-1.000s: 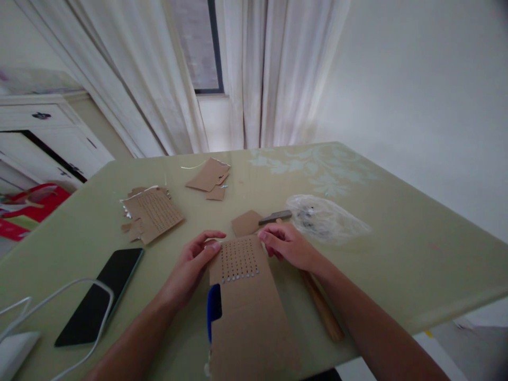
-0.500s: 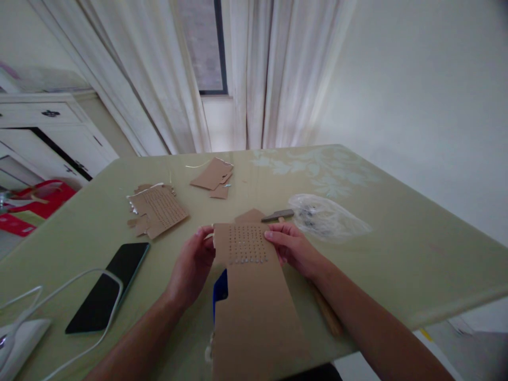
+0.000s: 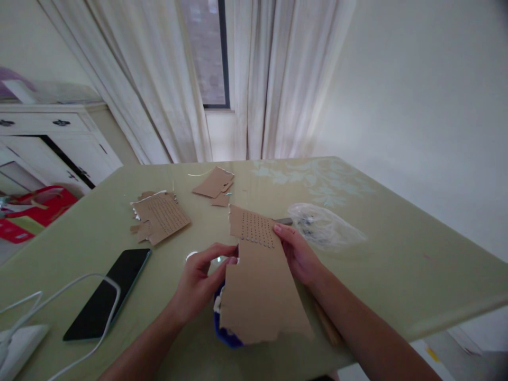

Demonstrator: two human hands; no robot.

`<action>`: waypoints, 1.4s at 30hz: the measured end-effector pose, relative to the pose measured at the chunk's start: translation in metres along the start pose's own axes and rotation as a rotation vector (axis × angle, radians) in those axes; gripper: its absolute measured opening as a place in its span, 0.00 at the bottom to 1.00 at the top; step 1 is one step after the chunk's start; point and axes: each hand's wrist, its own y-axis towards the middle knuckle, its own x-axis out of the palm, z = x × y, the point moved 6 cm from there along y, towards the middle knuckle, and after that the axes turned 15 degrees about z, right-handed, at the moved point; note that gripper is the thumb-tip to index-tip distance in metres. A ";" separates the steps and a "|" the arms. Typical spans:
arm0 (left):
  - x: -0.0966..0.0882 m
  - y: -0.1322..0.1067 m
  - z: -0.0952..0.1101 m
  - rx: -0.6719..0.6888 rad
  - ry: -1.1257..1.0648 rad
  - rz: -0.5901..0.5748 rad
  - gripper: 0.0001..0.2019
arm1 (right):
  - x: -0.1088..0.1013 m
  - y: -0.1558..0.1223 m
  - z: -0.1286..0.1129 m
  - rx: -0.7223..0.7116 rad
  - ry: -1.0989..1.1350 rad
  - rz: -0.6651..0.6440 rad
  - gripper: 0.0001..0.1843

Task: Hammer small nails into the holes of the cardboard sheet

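Note:
A long piece of brown cardboard (image 3: 262,296) is held up in front of me, with rows of small holes or studs across its far end. My right hand (image 3: 299,251) grips its right edge, thumb on top. At the notch in the left edge, my left hand (image 3: 208,272) pinches the cardboard between thumb and fingers. Under the cardboard, a blue object (image 3: 228,337) shows partly; its kind is hidden. Beyond my right hand the grey tip of a blade-like tool (image 3: 284,221) sticks out. A wooden stick or handle (image 3: 327,323) lies below my right forearm.
Torn cardboard with rows of marks (image 3: 164,217) lies at left, and smaller cardboard pieces (image 3: 214,183) farther back. A clear plastic bag (image 3: 321,225) with dark bits is at right. A phone (image 3: 109,293) and white cable (image 3: 119,296) lie front left on the table (image 3: 397,254).
The cardboard has been tilted and shifted slightly right, its near end now in view. My left hand has moved from the far left corner down to the notch.

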 end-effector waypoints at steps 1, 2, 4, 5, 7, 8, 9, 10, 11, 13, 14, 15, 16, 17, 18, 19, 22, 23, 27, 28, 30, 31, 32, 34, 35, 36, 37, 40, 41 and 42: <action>-0.002 0.001 0.001 0.013 0.033 -0.014 0.21 | 0.000 -0.001 -0.002 0.017 0.018 0.001 0.17; -0.004 0.002 0.002 0.014 0.082 -0.050 0.23 | -0.001 -0.001 -0.004 0.039 0.031 0.001 0.19; -0.006 0.003 -0.001 -0.009 0.202 -0.167 0.23 | -0.004 0.000 -0.008 0.088 0.031 0.000 0.23; -0.006 0.002 -0.003 -0.029 0.252 -0.239 0.22 | -0.006 0.002 -0.009 0.108 0.023 0.001 0.25; -0.005 0.000 -0.008 -0.063 0.290 -0.340 0.20 | -0.009 0.005 -0.012 0.128 0.009 0.009 0.28; -0.004 0.000 -0.010 -0.076 0.287 -0.360 0.18 | -0.010 0.006 -0.013 0.133 0.003 0.015 0.28; -0.002 -0.001 -0.012 -0.087 0.280 -0.362 0.17 | -0.011 0.007 -0.013 0.137 -0.001 0.019 0.29; 0.000 -0.001 -0.014 -0.097 0.274 -0.351 0.17 | -0.011 0.007 -0.013 0.138 -0.005 0.020 0.29; 0.002 -0.002 -0.016 -0.103 0.270 -0.331 0.17 | -0.010 0.006 -0.012 0.137 -0.008 0.017 0.29; 0.007 -0.002 -0.018 -0.106 0.255 -0.295 0.16 | -0.006 0.003 -0.010 0.123 -0.007 0.008 0.28; 0.009 -0.002 -0.018 -0.103 0.243 -0.283 0.16 | -0.004 0.001 -0.010 0.106 0.001 0.004 0.27; 0.011 -0.002 -0.017 -0.101 0.232 -0.270 0.16 | -0.001 -0.001 -0.010 0.083 0.011 0.000 0.26; 0.012 -0.002 -0.017 -0.098 0.224 -0.251 0.15 | 0.001 -0.004 -0.010 0.057 0.022 -0.004 0.25; 0.012 -0.002 -0.016 -0.095 0.218 -0.227 0.15 | 0.004 -0.006 -0.010 0.029 0.031 -0.008 0.23; 0.011 -0.001 -0.015 -0.094 0.210 -0.198 0.14 | 0.006 -0.008 -0.011 0.001 0.037 -0.014 0.22; 0.011 0.000 -0.015 -0.093 0.197 -0.165 0.14 | 0.008 -0.010 -0.012 -0.021 0.037 -0.024 0.21; 0.007 0.001 -0.010 -0.060 0.119 -0.076 0.19 | 0.010 -0.011 -0.012 -0.054 0.000 -0.060 0.19; 0.007 0.001 -0.007 -0.035 0.094 -0.055 0.22 | 0.009 -0.011 -0.011 -0.055 -0.022 -0.071 0.19; 0.005 -0.003 0.009 0.125 0.045 0.024 0.15 | 0.006 -0.011 -0.006 -0.052 -0.114 -0.091 0.18; 0.004 -0.004 0.014 0.172 0.045 0.049 0.12 | 0.005 -0.012 -0.005 -0.055 -0.132 -0.092 0.18; 0.003 -0.006 0.025 0.270 0.077 0.100 0.10 | 0.004 -0.014 -0.004 -0.064 -0.161 -0.086 0.20; 0.003 -0.008 0.029 0.314 0.112 0.116 0.10 | 0.004 -0.016 -0.005 -0.072 -0.170 -0.082 0.21; 0.003 -0.009 0.033 0.356 0.150 0.126 0.10 | 0.004 -0.018 -0.006 -0.081 -0.176 -0.079 0.23; 0.003 -0.011 0.041 0.431 0.209 0.148 0.10 | 0.005 -0.022 -0.010 -0.105 -0.189 -0.085 0.26; 0.002 -0.012 0.043 0.465 0.228 0.159 0.10 | 0.006 -0.024 -0.013 -0.119 -0.196 -0.092 0.27; 0.002 -0.013 0.046 0.500 0.242 0.169 0.11 | 0.006 -0.026 -0.015 -0.131 -0.207 -0.103 0.28; 0.002 -0.014 0.047 0.535 0.253 0.175 0.11 | 0.007 -0.027 -0.017 -0.139 -0.221 -0.115 0.29; 0.004 -0.018 0.051 0.636 0.284 0.165 0.10 | 0.011 -0.033 -0.020 -0.131 -0.262 -0.165 0.32; 0.006 -0.019 0.052 0.662 0.291 0.156 0.10 | 0.012 -0.035 -0.019 -0.119 -0.275 -0.178 0.33; 0.007 -0.021 0.052 0.684 0.298 0.147 0.09 | 0.012 -0.037 -0.018 -0.106 -0.286 -0.186 0.35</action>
